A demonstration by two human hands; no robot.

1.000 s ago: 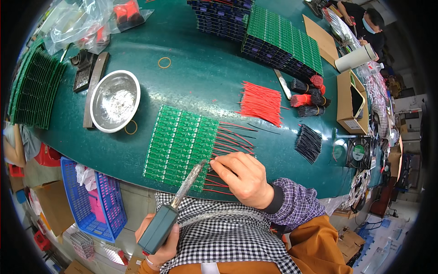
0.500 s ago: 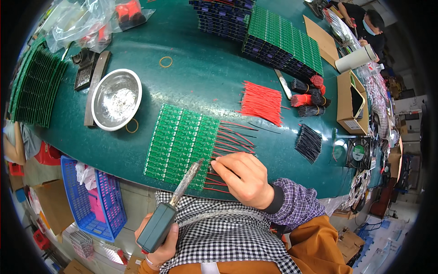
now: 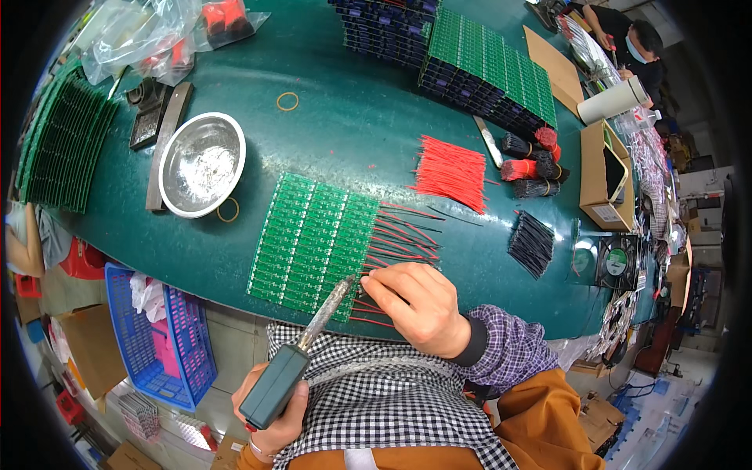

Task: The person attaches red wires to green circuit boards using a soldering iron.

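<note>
Green circuit board panel (image 3: pixel 313 243) lies flat on the tabletop (image 3: pixel 352 102), just ahead of the left hand (image 3: pixel 290 423) and to the left of the right hand (image 3: pixel 421 305). Left hand's wrapped snugly round the handle of a soldering iron (image 3: pixel 274 388), its tip up at the panel's right edge, right beside the other hand's fingertips. Can't tell if it's actually touching a pad. Right hand has thumb and forefinger closed in a pinch on a thin wire there, mostly hidden by the fingers. Red and black leads (image 3: pixel 403 235) stick out from that same edge, some running under the right hand. Beyond that hand there's a pile of red wires (image 3: pixel 450 174), with black wires (image 3: pixel 531 244) off to its right. Further out past both hands: a white-rimmed metal bowl (image 3: pixel 176 157) on the left, stacked green panels (image 3: pixel 493 66) on the right.
</note>
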